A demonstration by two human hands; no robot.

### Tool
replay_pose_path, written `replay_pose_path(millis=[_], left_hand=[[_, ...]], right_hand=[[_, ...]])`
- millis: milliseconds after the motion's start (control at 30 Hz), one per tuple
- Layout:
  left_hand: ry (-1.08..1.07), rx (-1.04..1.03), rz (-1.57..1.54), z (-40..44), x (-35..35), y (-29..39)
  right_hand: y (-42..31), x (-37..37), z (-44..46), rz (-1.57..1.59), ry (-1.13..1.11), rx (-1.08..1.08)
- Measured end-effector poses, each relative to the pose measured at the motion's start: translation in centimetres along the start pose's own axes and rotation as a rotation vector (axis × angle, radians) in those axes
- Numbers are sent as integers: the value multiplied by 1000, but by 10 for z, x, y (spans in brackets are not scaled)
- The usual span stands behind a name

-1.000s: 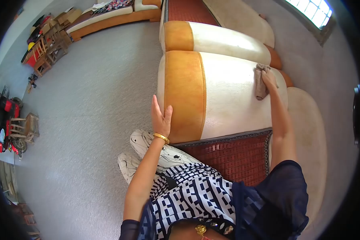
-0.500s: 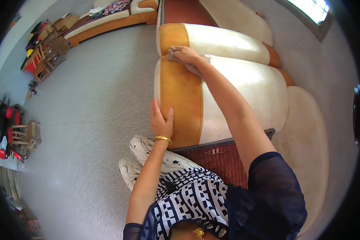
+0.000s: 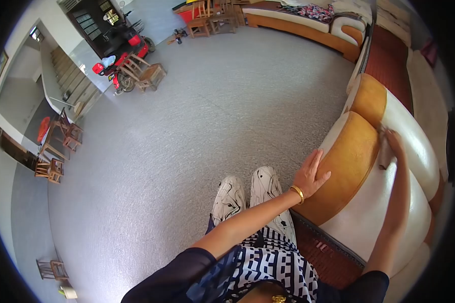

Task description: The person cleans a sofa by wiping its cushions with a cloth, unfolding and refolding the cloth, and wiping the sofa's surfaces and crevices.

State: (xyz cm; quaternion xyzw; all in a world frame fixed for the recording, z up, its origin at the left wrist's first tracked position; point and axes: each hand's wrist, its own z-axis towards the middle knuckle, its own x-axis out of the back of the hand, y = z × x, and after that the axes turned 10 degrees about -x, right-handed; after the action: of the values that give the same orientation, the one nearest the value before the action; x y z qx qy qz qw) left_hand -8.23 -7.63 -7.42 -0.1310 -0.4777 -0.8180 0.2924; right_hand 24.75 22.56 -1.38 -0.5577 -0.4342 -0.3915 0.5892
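Observation:
A brown cloth (image 3: 385, 150) is bunched under my right hand (image 3: 393, 142), whose fingers are closed on it near the seam between the sofa's two padded armrests. The nearer armrest (image 3: 350, 160) is orange at its front end and white beyond; the farther armrest (image 3: 408, 121) has the same colours. On the orange front edge of the nearer one lies my left hand (image 3: 309, 177), fingers spread, holding nothing, a gold bangle at its wrist.
Red-brown woven mats (image 3: 328, 257) cover the seats. Another sofa (image 3: 298, 22) with clothes on it stands at the back. A wooden chair (image 3: 147, 74) and a red motorbike (image 3: 124, 65) are at the upper left, near stairs (image 3: 68, 76). More chairs line the left wall.
The view has swung left, showing more floor. My right hand first moved with the cloth toward the orange end, and is now at the seam between the armrests. My left hand stays on the front edge.

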Motion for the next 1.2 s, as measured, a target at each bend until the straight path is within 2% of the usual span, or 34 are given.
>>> replay_pose_path(millis=[33,67,100,200,233,267,300,433,467,500,533,600,633,667,767,833,933,1067,1133,1200], left_hand=[[-8,5,-14,0,-1,1],[-4,11,-12,0,-2,1],[0,6,-27,0,-2,0],[19,-30,-72,0,-4,-6],[25,-64,-107,0,-4,-6],[-7,-6,-104,-1,-7,5],[-34,48,-82,2,8,9],[-44,33,-55,3,5,3],[-34,7,-49,1,2,-3],[-25,18,-108,2,2,-1],[-37,25,-143,3,2,-1],[-18,-31,-135,1,-1,-9],[-6,-48,-125,3,-2,-9],[-33,-59,-170,5,-3,-5],[-18,-62,-162,7,2,0],[-6,-56,-138,7,1,0],[-3,-74,-135,8,1,-2],[-10,-91,-138,7,-1,-4],[12,-94,-133,7,-3,-6],[6,-100,-119,7,-2,-7]], right_hand=[[46,0,10,-74,-4,-15],[78,13,8,-134,-95,-154],[91,8,19,-138,-98,-149],[267,-5,60,95,-41,-201],[301,-16,27,169,-21,-235],[349,8,-17,213,15,-329],[337,-22,-179,268,55,-406],[238,48,-282,438,332,-784],[231,96,-182,476,429,-875],[273,116,-240,512,534,-960],[313,114,-253,369,439,-808],[248,121,-282,554,492,-963],[310,112,-280,163,444,-935],[320,104,-281,-144,415,-905],[256,100,-313,-65,527,-851],[238,83,-331,-18,729,-769],[226,55,-365,69,769,-710],[200,16,-390,43,847,-779],[170,-5,-389,64,1003,-897],[139,-17,-388,62,1009,-893]])
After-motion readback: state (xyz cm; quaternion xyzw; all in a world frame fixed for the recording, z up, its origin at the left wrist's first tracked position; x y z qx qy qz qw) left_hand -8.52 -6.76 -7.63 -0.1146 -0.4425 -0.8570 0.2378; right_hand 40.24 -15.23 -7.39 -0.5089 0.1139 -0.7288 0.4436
